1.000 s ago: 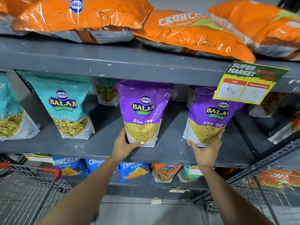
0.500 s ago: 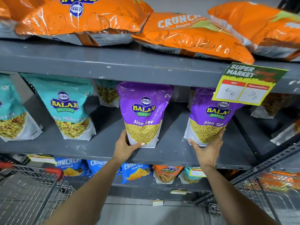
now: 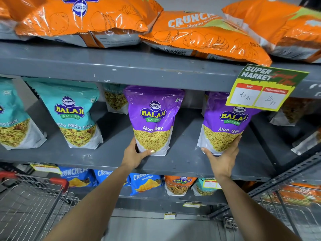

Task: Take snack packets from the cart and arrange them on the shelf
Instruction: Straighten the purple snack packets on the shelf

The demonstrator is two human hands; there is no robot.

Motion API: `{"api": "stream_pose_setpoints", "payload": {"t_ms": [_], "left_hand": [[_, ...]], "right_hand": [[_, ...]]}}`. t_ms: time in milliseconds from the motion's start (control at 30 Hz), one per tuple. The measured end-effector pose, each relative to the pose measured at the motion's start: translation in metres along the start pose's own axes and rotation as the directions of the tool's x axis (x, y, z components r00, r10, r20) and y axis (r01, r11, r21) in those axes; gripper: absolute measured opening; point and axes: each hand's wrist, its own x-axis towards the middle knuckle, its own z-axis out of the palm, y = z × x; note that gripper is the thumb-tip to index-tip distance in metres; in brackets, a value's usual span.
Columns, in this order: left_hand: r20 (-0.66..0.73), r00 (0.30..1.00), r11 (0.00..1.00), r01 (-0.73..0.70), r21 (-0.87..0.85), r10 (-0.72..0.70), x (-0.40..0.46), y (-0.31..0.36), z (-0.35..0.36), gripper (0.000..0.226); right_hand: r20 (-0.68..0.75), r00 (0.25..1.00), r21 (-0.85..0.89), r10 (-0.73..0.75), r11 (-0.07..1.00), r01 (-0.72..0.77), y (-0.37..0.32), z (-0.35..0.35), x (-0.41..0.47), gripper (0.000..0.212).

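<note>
Two purple Aloo Sev packets stand upright on the middle grey shelf (image 3: 184,159). My left hand (image 3: 134,154) grips the lower left corner of the left purple packet (image 3: 153,115), thumb across its front. My right hand (image 3: 224,156) cups the bottom of the right purple packet (image 3: 225,126), fingers up its right side. Both packets rest on the shelf board. The wire cart (image 3: 29,204) with red handle grips sits at the lower left; its inside shows no packets in the visible part.
Teal Khatta Mitha Mix packets (image 3: 73,115) stand left of the purple ones. Orange chip bags (image 3: 196,35) lie on the top shelf. A yellow price tag (image 3: 260,91) hangs over the right packet. Blue and orange packets (image 3: 145,183) fill the lower shelf. A second wire cart (image 3: 288,202) stands right.
Both hands stay on the same two purple packets, which have hardly shifted. The view has drifted slightly.
</note>
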Motion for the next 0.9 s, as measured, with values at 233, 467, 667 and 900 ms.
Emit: {"api": "stream_pose_setpoints", "payload": {"t_ms": [233,467,667,900], "left_hand": [[0.011,1.0,1.0,-0.001,0.007,0.001,0.0,0.001,0.0,0.085],[0.036,0.999,0.998,-0.026,-0.055,0.028,-0.012,-0.003,-0.01,0.107],[-0.155,0.981,0.993,-0.114,0.006,0.114,-0.074,-0.011,-0.034,0.086],[-0.243,0.899,0.928,-0.332,0.166,0.365,-0.135,0.017,-0.101,0.056]], "right_hand": [[0.015,1.0,0.011,0.012,1.0,-0.012,0.0,-0.006,0.0,0.143],[-0.052,0.998,0.112,0.018,0.994,-0.012,-0.008,-0.022,-0.028,0.135],[-0.221,0.974,0.353,0.055,0.935,0.028,-0.045,-0.068,-0.099,0.102],[-0.437,0.899,0.603,-0.022,0.734,0.311,-0.145,-0.165,-0.17,0.05]]}}
